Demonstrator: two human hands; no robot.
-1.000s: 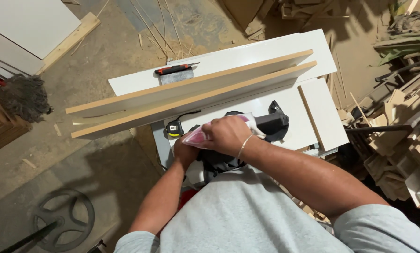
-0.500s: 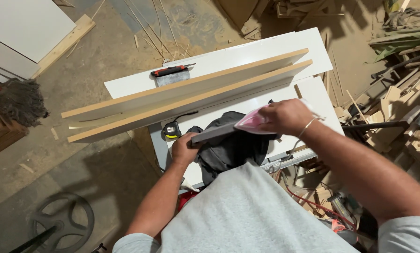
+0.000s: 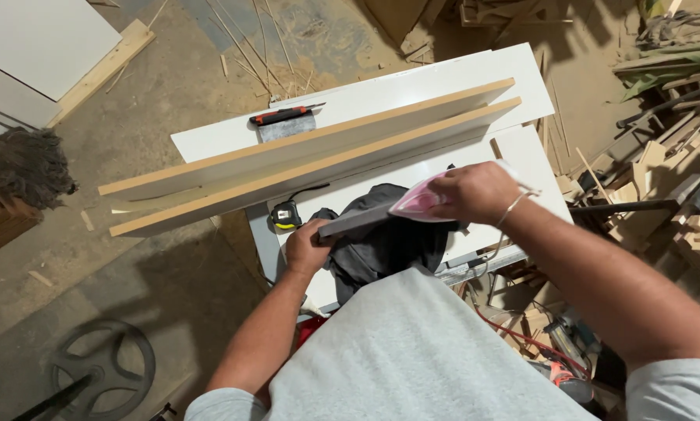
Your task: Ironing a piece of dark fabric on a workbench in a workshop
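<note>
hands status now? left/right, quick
Left hand: closed on the near end of the narrow grey board strip.
Right hand: closed on a pink iron-shaped tool pressed on that strip.

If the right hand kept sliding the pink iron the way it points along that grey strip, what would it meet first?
Likely the left hand, which grips the narrow grey board strip's lower end. The right hand presses the pink clothes iron toward it; depth is unclear.
</note>
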